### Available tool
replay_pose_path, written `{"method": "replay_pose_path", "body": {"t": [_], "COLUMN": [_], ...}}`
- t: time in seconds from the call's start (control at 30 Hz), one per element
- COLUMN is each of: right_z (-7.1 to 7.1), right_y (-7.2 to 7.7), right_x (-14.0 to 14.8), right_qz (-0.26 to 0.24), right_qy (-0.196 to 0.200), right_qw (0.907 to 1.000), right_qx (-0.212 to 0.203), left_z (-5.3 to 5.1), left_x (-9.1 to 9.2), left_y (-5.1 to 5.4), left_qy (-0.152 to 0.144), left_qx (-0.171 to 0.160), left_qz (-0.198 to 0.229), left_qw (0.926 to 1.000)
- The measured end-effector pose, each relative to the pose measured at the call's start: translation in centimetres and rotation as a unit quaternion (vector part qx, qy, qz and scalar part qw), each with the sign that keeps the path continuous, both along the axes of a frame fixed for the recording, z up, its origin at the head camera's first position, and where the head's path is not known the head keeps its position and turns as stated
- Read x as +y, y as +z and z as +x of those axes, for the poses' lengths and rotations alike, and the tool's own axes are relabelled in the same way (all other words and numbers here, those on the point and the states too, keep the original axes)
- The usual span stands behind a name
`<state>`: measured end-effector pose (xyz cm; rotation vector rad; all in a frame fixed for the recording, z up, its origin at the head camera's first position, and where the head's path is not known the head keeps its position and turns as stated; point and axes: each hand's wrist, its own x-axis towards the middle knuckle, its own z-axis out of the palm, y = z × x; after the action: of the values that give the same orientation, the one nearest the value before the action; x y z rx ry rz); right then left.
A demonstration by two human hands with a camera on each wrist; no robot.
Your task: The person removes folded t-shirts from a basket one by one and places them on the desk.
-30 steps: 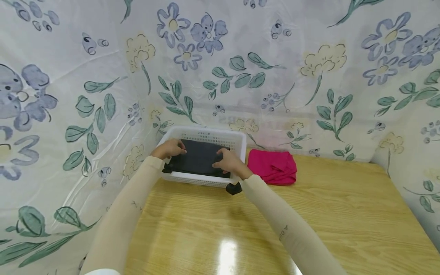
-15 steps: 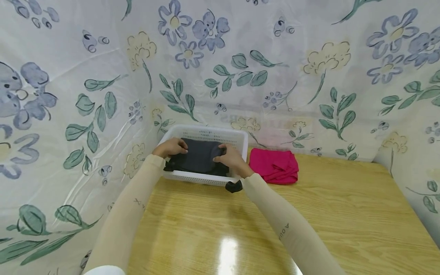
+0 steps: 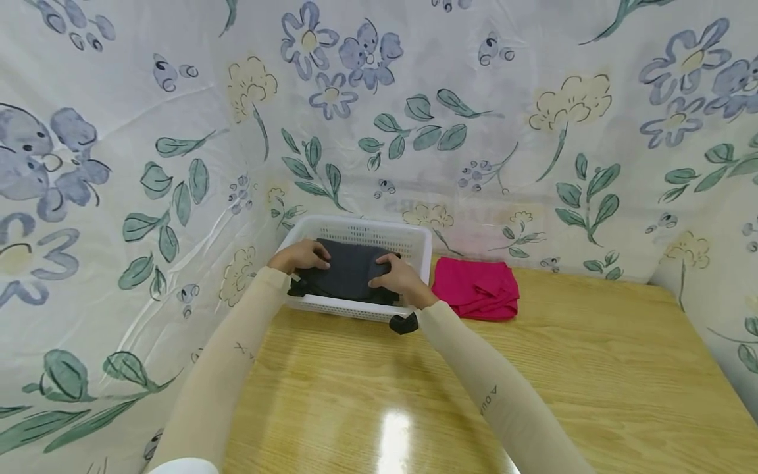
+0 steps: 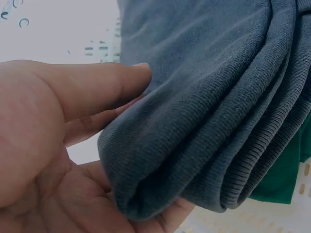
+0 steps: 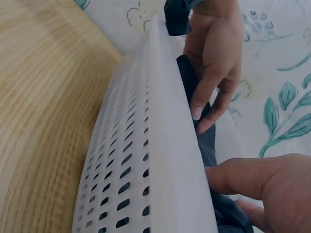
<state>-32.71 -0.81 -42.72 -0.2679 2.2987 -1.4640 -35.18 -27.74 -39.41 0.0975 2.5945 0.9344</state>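
While grey cloth (image 3: 352, 270) sits in basket (image 3: 343, 307), its ends are held by part-curled L hand (image 3: 303, 255) & R hand (image 3: 404, 278), w/ pink cloth (image 3: 476, 288) noted adj

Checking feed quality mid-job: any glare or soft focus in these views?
Head: bright glare streak on the near part of the wooden table; left wrist: dark cloth ribbing sharp, white basket behind it pale and blurred; right wrist: muted light, basket rim looking soft.

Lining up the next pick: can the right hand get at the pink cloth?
Probably yes: the pink cloth lies uncovered on the table, just beside the basket; but the right hand holds dark cloth inside it and must clear the rim.
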Motion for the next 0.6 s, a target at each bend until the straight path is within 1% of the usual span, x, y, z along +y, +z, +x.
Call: {"method": "replay_pose_path", "body": {"t": [0.23, 0.33, 0.37, 0.43, 0.57, 0.6], "right_z": [-0.14, -0.10, -0.10, -0.11, -0.17, -0.16], "right_y": [-0.29, -0.37, -0.39, -0.44, -0.44, -0.42], "right_x": [0.17, 0.21, 0.21, 0.21, 0.14, 0.11], "right_qz": [-0.027, -0.029, -0.027, -0.018, 0.016, 0.022], "right_qy": [0.005, 0.003, 0.002, 0.002, 0.011, 0.012], "right_qw": [0.9995, 0.9994, 0.9995, 0.9998, 0.9991, 0.9986], "right_qx": [-0.015, -0.017, -0.016, -0.005, 0.038, 0.047], "left_z": [-0.04, 0.02, 0.00, -0.02, -0.14, -0.14], "left_x": [0.31, 0.29, 0.25, 0.13, -0.15, -0.22], "left_y": [0.05, 0.18, 0.18, 0.17, 0.04, 0.01], "left_qy": [-0.006, 0.004, 0.004, 0.003, -0.004, 0.000], "left_qx": [0.011, -0.002, -0.004, -0.006, 0.001, -0.002], "left_qz": [-0.009, 0.000, -0.001, -0.008, -0.032, -0.032], "left_qw": [0.9999, 1.0000, 1.0000, 0.9999, 0.9995, 0.9995]}}
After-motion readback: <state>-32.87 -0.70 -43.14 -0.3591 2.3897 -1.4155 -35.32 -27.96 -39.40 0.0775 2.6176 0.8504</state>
